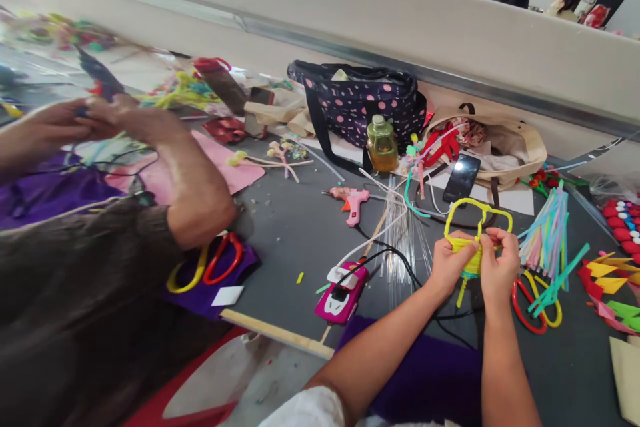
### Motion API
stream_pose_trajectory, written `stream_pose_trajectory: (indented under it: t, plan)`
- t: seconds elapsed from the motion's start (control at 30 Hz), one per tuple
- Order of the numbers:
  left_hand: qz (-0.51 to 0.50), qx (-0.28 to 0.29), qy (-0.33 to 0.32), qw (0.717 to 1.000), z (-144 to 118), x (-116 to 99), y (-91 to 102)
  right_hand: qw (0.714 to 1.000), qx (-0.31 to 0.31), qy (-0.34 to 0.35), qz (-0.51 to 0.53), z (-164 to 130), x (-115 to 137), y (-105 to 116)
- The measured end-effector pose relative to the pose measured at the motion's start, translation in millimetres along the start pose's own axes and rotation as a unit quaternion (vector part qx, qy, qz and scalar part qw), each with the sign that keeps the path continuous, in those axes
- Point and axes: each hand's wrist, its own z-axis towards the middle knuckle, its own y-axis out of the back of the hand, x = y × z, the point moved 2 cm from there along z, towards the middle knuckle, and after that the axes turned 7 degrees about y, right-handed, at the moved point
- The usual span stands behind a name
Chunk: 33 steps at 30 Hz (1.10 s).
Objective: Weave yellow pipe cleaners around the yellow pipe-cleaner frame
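Head view, both hands' fingers pinching yellow pipe-cleaner loop, scissors beside, glue gun beyond

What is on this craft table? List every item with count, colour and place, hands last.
pipe-cleaner shape: one, yellow, held above the table's right half
glue gun: one, pink, table centre
power strip: one, pink and white, near table edge
wire bundle: one, silvery, right of glue gun
bottle: one, yellowish, before the bag
dotted bag: one, dark with pink dots, by the wall
tote bag: one, beige, right of dotted bag
phone: one, black, leaning on tote
stick bundle: one, pastel, far right
scissors: two pairs, red and yellow, on purple cloth
co-worker's arm: left side
left hand: holds the shape
right hand: holds the shape
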Motion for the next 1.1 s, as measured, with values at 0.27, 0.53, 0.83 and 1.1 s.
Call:
stream_pose_trajectory:
  t: [0.27, 0.53, 0.83, 1.1]
  plan:
    - [0.030, -0.048, -0.038, 0.998, 6, 1, 4.6, 0.983, -0.011, 0.136, -0.120, -3, 13, 1]
    - [0.080, -0.010, -0.086, 0.993, 4, -3, 2.8, 0.993, 0.031, 0.094, -0.064, -2, 6, 0]
    - [0.051, 0.046, -0.065, 0.996, 5, -7, -1.1, 0.987, 0.142, -0.013, 0.073, 9, -7, 6]
    - [0.009, 0.024, -0.013, 1.000, 5, 2, 1.3, 0.987, 0.143, -0.018, 0.075, 8, -5, 1]
